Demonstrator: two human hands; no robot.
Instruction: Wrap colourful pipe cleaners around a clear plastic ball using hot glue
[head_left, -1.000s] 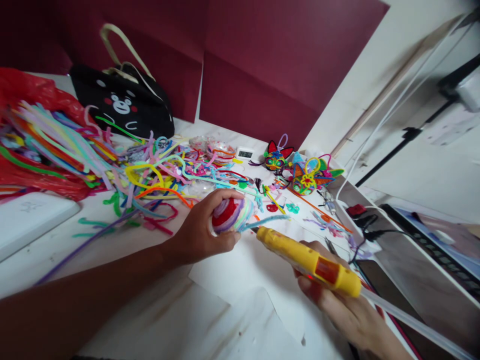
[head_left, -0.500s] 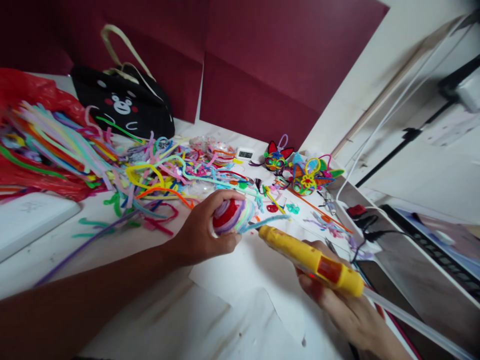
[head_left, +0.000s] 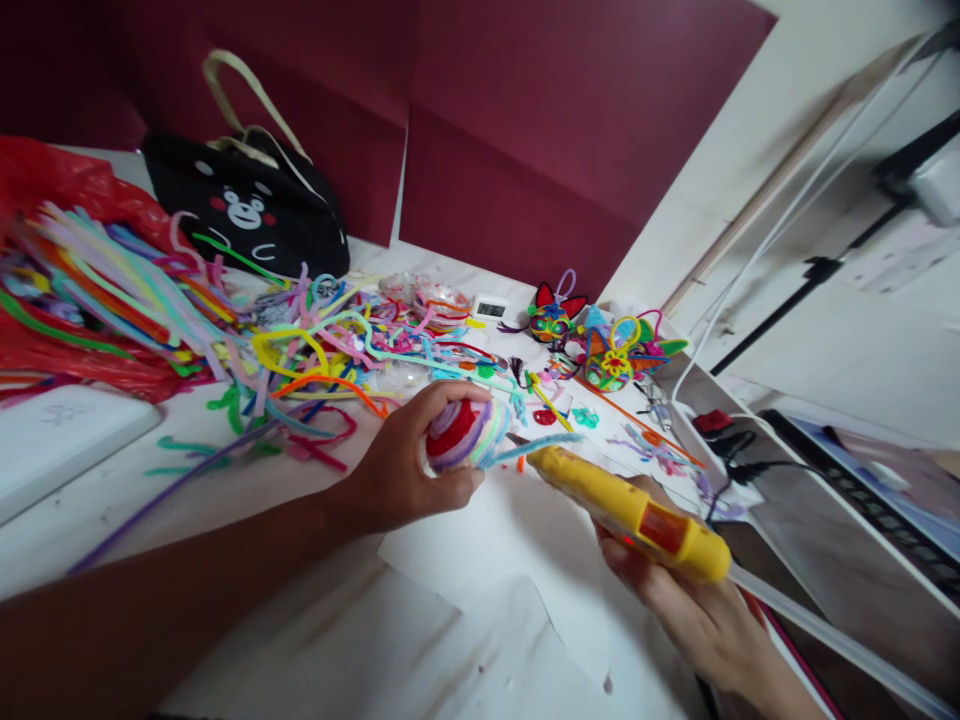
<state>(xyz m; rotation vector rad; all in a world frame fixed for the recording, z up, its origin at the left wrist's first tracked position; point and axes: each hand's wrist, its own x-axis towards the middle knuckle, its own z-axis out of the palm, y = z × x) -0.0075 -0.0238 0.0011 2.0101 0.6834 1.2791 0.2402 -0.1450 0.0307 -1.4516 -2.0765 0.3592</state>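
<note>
My left hand (head_left: 412, 460) is wrapped round a ball (head_left: 466, 432) covered in bands of red, lilac, white and pale green pipe cleaner. From the ball's right side a loose light-blue pipe cleaner (head_left: 536, 446) sticks out to the right. My right hand (head_left: 667, 590) grips a yellow hot glue gun (head_left: 630, 510), its red light lit and a long clear glue stick (head_left: 817, 630) coming out of its back. The gun's dark nozzle (head_left: 517, 439) points left at the ball, close to the blue pipe cleaner; whether it touches cannot be made out.
Pipe cleaners (head_left: 112, 270) spill from a red plastic bag (head_left: 45, 350) across the left and middle. Behind are a black bag (head_left: 247, 205), a small digital clock (head_left: 490, 308) and decorated ornaments (head_left: 611, 350). Paper (head_left: 495, 590) lies below my hands; a box with cables (head_left: 735, 460) stands right.
The glue gun has shifted slightly to the right and its nozzle now shows beside the ball. My left hand and the ball have stayed almost still.
</note>
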